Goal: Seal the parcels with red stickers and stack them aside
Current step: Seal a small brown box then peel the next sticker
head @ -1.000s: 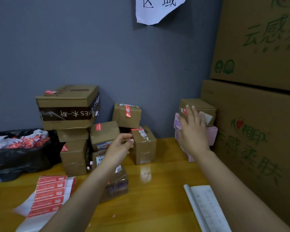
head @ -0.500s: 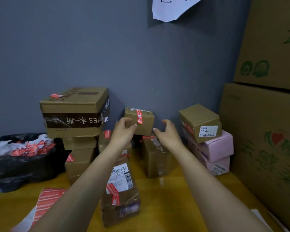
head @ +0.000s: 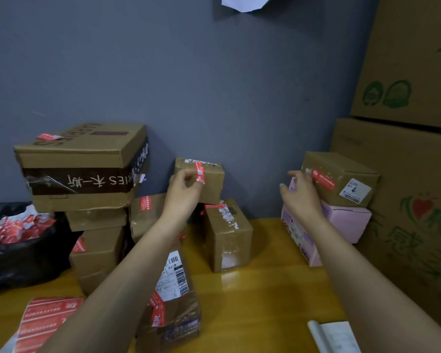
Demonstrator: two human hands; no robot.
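A small brown parcel (head: pixel 210 183) with a red sticker (head: pixel 200 173) over its top front edge sits on top of the middle pile. My left hand (head: pixel 185 191) holds its front left corner, with curled fingers at the sticker. To the right, another brown parcel (head: pixel 341 178) with a red sticker (head: pixel 322 178) lies on two pink boxes (head: pixel 348 221). My right hand (head: pixel 301 194) touches that parcel's left end with its fingers stretched out. A sheet of red stickers (head: pixel 49 319) lies on the wooden table (head: pixel 260 289) at the front left.
A stack of stickered parcels topped by a large brown box (head: pixel 82 164) stands at the left. Beside it is a black bag (head: pixel 18 250) of sticker scraps. A barcoded parcel (head: pixel 173 289) lies under my left arm. Large cartons (head: pixel 405 200) wall off the right. White paper (head: pixel 336 337) lies at front right.
My right hand has moved from beside the small middle parcel rightwards to the parcel on the pink boxes. My left hand has stayed at the small parcel.
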